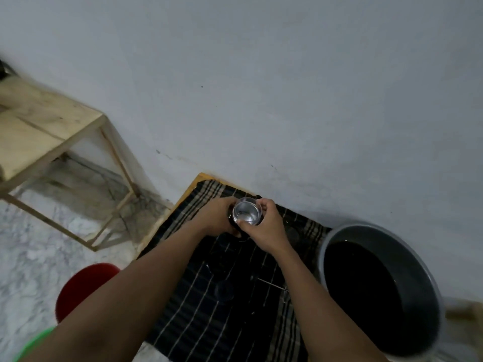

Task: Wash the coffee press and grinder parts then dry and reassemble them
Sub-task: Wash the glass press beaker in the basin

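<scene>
Mostly dim: near the middle of the striped cloth (235, 322) lie some dark/clear parts (224, 291) and a thin rod (271, 283), too murky to ID. A green thing (34, 343) off the cloth's near-left is cut by the frame edge. Red round item (81, 286) sits left of cloth; wooden table (39, 131) well left, further back; grey basin (428, 273) w/ dark water just beside cloth's right edge. Yellow board (193, 184) peeks from under cloth's far corner. Metal cup (247, 214), shiny, open end up, is over cloth's far end. Left hand (218, 218) curls round it, hiding its dark lower bit; right hand (266, 226) pinches the rim w/ thumb & fingers.
</scene>
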Motion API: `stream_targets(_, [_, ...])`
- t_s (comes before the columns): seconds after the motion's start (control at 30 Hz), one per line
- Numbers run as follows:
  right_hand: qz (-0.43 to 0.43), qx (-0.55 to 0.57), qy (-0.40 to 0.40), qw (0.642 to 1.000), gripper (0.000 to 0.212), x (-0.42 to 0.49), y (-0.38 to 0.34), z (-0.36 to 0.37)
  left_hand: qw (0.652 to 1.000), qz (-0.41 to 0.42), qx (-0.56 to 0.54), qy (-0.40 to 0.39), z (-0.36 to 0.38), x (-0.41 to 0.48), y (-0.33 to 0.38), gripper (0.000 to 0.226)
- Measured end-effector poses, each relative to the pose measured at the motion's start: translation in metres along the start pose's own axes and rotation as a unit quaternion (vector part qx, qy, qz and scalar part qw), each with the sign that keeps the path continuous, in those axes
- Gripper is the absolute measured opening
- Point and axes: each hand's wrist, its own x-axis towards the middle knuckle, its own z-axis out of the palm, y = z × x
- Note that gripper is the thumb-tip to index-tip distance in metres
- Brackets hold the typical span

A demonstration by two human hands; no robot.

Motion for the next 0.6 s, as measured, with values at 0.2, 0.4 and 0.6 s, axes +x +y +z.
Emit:
stream_targets(0.2, [0.005, -0.017, 0.003, 1.000, 0.064, 0.000, 0.018, 0.007, 0.999, -0.008, 0.045, 0.004, 0.016, 0.000, -0.007, 0.082])
stream_targets(0.4, [0.002, -0.021, 0.000, 1.000, 0.064, 0.001, 0.025, 0.012, 0.998, -0.003, 0.061, -0.002, 0.018, 0.004, -0.015, 0.071])
stream_targets(0.6, [-0.002, -0.058, -0.021, 0.998, 0.063, 0.009, 0.024, 0.006, 0.996, 0.010, 0.083, -0.014, 0.017, 0.012, -0.014, 0.067])
